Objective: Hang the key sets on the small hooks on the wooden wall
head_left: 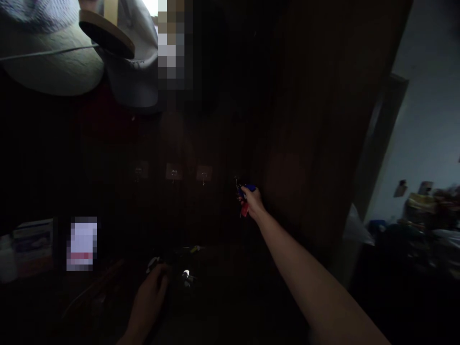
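In the dim cabinet, my right hand [252,200] is closed around a bunch of keys with a blue piece [248,189] at the top and a red tag [245,210] hanging below. It is held up at a small wire hook [235,179] on the back panel; whether the two touch is too dark to tell. Lower left, my left hand [153,289] rests near the shelf surface with its fingers curled, beside a small white-and-dark item [153,264]. What its fingers hold, if anything, is hidden. Shiny metal pieces, seemingly keys [186,276], lie to its right.
Several clear-backed hooks [174,172] line the panel. Hats [53,67] and a round wooden-edged object [107,34] hang upper left. A box [34,247] and a white bottle [7,258] stand at left. A yellow-green item [194,249] lies behind the metal pieces.
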The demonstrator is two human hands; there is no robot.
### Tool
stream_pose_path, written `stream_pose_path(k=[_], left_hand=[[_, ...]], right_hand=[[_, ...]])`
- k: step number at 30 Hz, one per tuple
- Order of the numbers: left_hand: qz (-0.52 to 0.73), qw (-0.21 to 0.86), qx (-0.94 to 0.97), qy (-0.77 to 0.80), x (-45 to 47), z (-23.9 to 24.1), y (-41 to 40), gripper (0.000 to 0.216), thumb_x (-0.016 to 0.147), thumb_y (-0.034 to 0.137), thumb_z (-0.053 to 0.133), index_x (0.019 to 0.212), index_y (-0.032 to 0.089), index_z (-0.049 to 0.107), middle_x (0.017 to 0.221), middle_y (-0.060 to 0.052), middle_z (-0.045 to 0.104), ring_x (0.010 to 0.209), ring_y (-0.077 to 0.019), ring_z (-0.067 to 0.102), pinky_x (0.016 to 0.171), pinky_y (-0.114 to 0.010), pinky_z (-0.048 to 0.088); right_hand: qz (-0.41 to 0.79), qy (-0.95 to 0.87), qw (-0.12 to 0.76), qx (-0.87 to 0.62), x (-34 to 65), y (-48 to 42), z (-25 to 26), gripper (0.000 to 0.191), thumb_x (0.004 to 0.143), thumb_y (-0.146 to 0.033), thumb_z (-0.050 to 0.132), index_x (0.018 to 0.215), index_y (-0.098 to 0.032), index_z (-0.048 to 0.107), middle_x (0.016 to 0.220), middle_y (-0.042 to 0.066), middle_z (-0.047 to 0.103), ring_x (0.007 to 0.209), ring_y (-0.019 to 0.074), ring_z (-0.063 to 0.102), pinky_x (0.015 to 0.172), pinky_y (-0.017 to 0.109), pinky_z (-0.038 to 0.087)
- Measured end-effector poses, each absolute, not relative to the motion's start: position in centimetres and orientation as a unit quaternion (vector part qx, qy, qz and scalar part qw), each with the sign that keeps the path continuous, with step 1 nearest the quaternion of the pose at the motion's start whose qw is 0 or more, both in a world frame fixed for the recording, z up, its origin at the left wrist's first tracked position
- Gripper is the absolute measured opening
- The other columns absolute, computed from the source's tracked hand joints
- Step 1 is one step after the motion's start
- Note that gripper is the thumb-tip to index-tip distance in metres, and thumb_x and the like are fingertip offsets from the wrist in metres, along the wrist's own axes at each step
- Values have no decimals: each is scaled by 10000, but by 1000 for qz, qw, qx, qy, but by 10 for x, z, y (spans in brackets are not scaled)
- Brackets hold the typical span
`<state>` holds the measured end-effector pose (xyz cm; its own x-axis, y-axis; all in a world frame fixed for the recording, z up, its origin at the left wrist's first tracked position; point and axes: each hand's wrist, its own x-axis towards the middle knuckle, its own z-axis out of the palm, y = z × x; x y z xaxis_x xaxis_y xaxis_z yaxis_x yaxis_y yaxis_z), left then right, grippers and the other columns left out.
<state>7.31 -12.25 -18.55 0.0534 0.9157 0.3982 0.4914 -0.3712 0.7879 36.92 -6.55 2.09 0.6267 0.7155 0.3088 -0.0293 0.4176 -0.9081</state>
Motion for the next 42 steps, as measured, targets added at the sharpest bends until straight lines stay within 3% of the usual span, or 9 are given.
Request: stream_pose_path(k=[9, 18, 23, 27, 32, 37, 42], left_hand=[[457, 213, 691, 518, 74, -181, -125, 229, 779, 291, 408, 918, 249, 586, 915, -4, 684, 858, -187, 651, 771, -291, 491], [441, 217, 692, 529, 75, -182, -123, 222, 791, 295, 398, 899, 242, 585, 933, -14, 672, 854, -184, 640, 771, -293, 477], [452, 215, 695, 516, 75, -178, -127, 215, 790, 285, 406, 910, 248, 581, 887, 2, 676, 810, -167, 646, 728, -263, 481], [450, 209, 698, 517, 74, -181, -124, 211, 779, 304, 421, 898, 246, 584, 896, 3, 682, 819, -168, 648, 724, -251, 481], [450, 198, 699, 520, 74, -182, -122, 200, 779, 305, 420, 882, 246, 582, 887, 2, 685, 814, -169, 651, 727, -245, 483], [442, 202, 698, 526, 74, -179, -124, 217, 790, 327, 412, 890, 252, 589, 920, -8, 686, 858, -183, 649, 739, -261, 484], [442, 204, 694, 530, 74, -179, -124, 217, 770, 322, 429, 892, 253, 595, 920, 0, 685, 849, -180, 648, 739, -259, 482]], right_hand=[[176, -391, 701, -569, 378, -62, 60, 194, 654, -158, 655, 741, -191, 485, 442, -85, 457, 332, 51, 406, 277, 123, 258], [161, -396, 740, -519, 375, -56, 76, 144, 698, -185, 594, 800, -196, 493, 553, -61, 505, 407, 58, 462, 325, 139, 320], [177, -387, 798, -427, 374, -73, 47, 179, 685, -271, 583, 825, -213, 487, 621, -66, 526, 449, 58, 486, 360, 145, 344], [212, -451, 746, -442, 366, -85, -3, 247, 626, -304, 626, 819, -222, 496, 614, -72, 533, 469, 78, 498, 393, 169, 374], [214, -428, 764, -433, 362, -83, -25, 265, 572, -284, 641, 776, -221, 485, 640, -72, 531, 492, 83, 485, 412, 186, 397], [279, -457, 721, -440, 369, -82, -21, 280, 619, -421, 641, 745, -217, 496, 624, -57, 548, 440, 94, 466, 366, 208, 368], [165, -438, 742, -480, 375, -75, -21, 365, 767, -498, 469, 585, -183, 494, 574, -5, 563, 578, 122, 562, 494, 204, 433]])
